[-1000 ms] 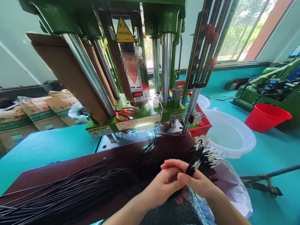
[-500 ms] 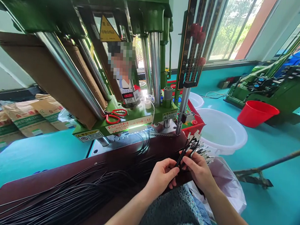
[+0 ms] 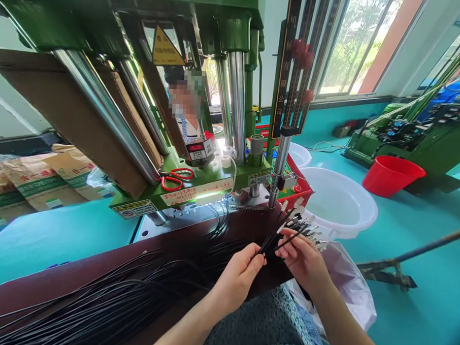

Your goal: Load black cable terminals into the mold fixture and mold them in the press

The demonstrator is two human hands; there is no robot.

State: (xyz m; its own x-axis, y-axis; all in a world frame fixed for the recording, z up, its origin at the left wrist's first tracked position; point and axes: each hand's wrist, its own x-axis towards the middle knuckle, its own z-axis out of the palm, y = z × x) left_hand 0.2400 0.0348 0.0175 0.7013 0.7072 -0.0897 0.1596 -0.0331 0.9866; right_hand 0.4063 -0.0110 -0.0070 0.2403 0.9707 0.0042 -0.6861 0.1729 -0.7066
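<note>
My left hand (image 3: 237, 275) is closed around a few thin black cables (image 3: 270, 239), whose pale connector ends point up and to the right. Just to its right, my right hand (image 3: 306, 261) pinches one black cable (image 3: 290, 240) between thumb and fingers. Behind the right hand lies a cluster of metallic and white cable connectors (image 3: 314, 234) at the table's right end. A long bundle of black cables (image 3: 121, 302) stretches across the dark brown table (image 3: 22, 296) to the lower left.
A green press (image 3: 222, 178) with steel columns stands behind the table. Red-handled scissors (image 3: 176, 178) lie on its bed. To the right are a white tub (image 3: 369, 209), a red bucket (image 3: 393, 175), a white bag (image 3: 352, 284) and a metal bar (image 3: 432, 247).
My hands have moved apart. The left has shifted left and slightly down with its cables, while the right keeps one cable separate from them.
</note>
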